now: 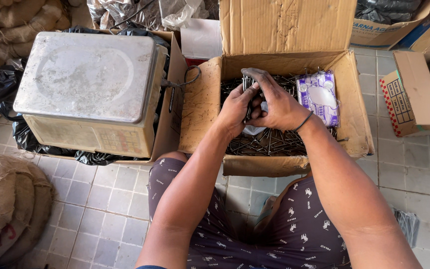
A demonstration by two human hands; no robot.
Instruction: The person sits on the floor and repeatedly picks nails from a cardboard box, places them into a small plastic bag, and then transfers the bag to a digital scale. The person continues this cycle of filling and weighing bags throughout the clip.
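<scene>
bundle of nails (248, 84): mostly hidden inside both grips | white bag (253, 130): largely covered by hands | sacks (6, 199): cut off at left edge

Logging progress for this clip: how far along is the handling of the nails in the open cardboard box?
Done: nothing shows as set aside; the metal scale top carries no nails. In hand: the left hand and right hand meet over the cardboard box, gripping a small bundle of nails upright. Left: a thick loose layer of nails covers the box bottom, beside a purple-and-white packet.
</scene>
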